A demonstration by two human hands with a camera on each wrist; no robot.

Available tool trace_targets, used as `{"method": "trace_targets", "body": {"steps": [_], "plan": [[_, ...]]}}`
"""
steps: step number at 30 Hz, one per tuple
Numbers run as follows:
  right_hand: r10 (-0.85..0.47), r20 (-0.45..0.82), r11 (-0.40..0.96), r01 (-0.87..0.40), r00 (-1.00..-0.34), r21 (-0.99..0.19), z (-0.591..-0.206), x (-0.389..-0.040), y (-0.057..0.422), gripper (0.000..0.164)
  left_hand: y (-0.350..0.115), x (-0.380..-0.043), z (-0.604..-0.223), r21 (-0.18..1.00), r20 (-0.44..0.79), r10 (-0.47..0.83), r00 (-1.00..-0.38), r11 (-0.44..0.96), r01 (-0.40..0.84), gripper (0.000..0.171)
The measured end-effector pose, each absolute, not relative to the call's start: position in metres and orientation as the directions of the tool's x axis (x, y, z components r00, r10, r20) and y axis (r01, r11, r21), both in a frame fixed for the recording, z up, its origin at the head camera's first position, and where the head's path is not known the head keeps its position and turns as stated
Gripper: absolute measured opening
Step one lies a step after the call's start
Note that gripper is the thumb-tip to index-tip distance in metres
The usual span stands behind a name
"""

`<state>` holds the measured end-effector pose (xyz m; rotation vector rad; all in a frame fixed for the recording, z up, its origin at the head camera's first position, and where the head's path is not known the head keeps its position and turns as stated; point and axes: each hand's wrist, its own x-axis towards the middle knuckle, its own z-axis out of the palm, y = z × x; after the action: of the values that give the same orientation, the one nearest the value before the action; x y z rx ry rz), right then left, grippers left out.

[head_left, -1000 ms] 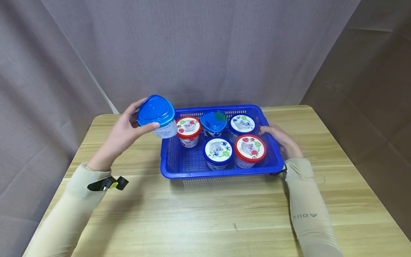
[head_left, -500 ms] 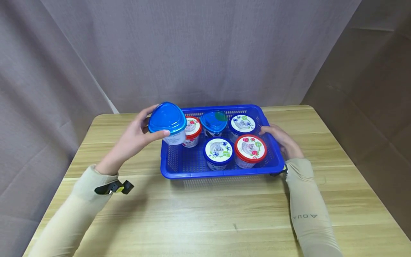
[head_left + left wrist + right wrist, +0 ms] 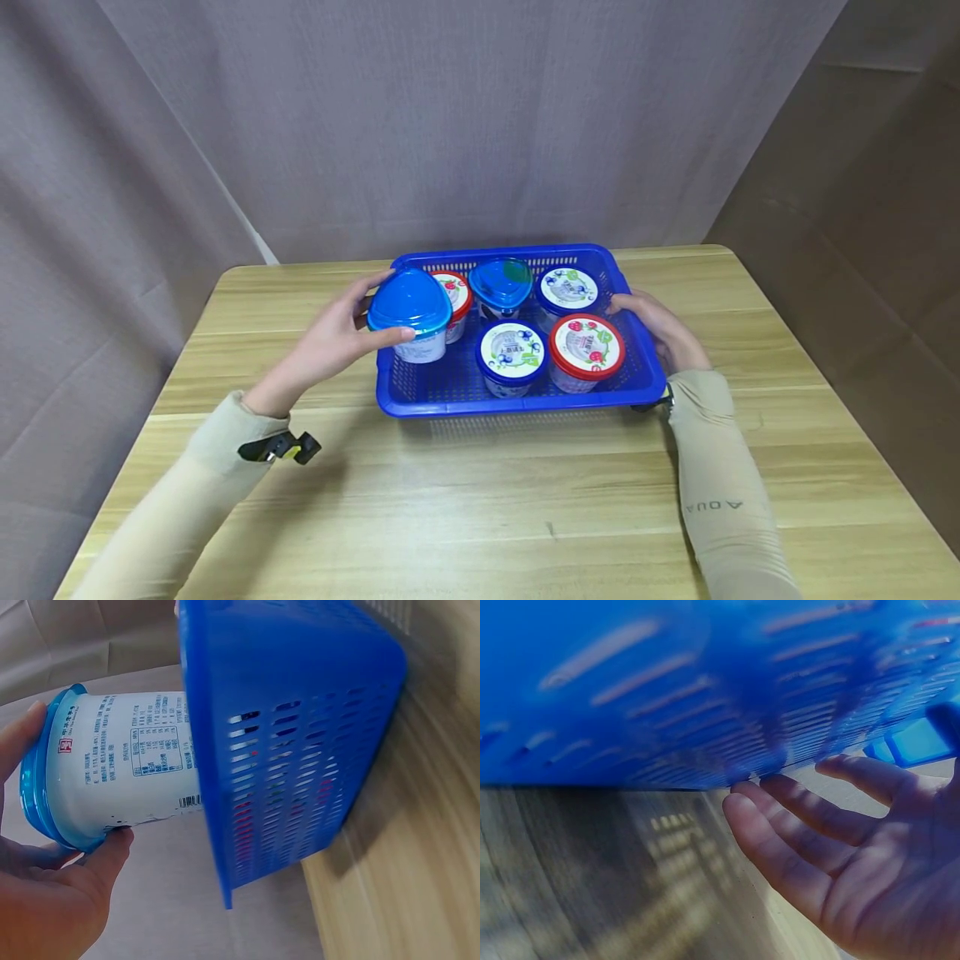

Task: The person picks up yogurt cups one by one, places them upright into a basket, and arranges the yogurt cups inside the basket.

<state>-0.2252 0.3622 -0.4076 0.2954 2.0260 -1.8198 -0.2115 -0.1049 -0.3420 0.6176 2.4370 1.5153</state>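
Observation:
In the head view, my left hand [image 3: 330,343] grips a white tub [image 3: 422,348] with a translucent blue rounded-triangular lid, thumb in front and fingers behind. This tub is over the left part of a blue plastic basket [image 3: 517,407]; in the left wrist view its base goes behind the basket's rim. My right hand [image 3: 663,327] holds the basket's right end, thumb at the rim. Its fingertips [image 3: 742,811] meet the perforated wall in the right wrist view. Partly behind the held tub, a red-lidded tub [image 3: 459,298] stands in the basket.
Also in the basket are another blue-domed tub [image 3: 498,283], two blue-rimmed tubs with blueberry lids, one at the back [image 3: 567,287] and one in front [image 3: 512,350], and a red-lidded tub [image 3: 587,346]. The wooden table [image 3: 480,508] meets a grey curtain [image 3: 465,125] behind.
My left hand has carried the blue-lidded tub right and down, from beside the basket's back left corner to over its left part. The right hand and the basket stay nearly where they were.

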Motion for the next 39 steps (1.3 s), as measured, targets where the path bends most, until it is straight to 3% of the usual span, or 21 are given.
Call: {"method": "trace_targets", "body": {"steps": [9, 15, 20, 30, 39], "plan": [[-0.088, -0.435, 0.142, 0.421, -0.896, -0.896, -0.408, -0.225, 0.362, 0.046, -0.095, -0.214, -0.355, 0.882, 0.008, 0.467, -0.884, 0.413, 0.226, 0.088], [-0.050, -0.483, 0.188, 0.466, -0.874, -0.864, -0.406, -0.224, 0.362, 0.064, -0.087, -0.217, -0.359, 0.834, 0.026, 0.500, -0.866, 0.467, 0.295, 0.091], [-0.045, -0.486, 0.190, 0.470, -0.873, -0.862, -0.405, -0.224, 0.362, 0.070, -0.083, -0.217, -0.363, 0.787, 0.045, 0.534, -0.845, 0.502, 0.359, 0.093], [-0.086, -0.457, 0.126, 0.446, -0.885, -0.886, -0.408, -0.222, 0.361, 0.048, -0.082, -0.214, -0.375, 0.700, 0.094, 0.584, -0.806, 0.537, 0.471, 0.092], [-0.111, -0.452, 0.113, 0.441, -0.885, -0.890, -0.409, -0.224, 0.363, 0.048, -0.080, -0.212, -0.377, 0.612, 0.081, 0.614, -0.785, 0.592, 0.526, 0.095]]}}
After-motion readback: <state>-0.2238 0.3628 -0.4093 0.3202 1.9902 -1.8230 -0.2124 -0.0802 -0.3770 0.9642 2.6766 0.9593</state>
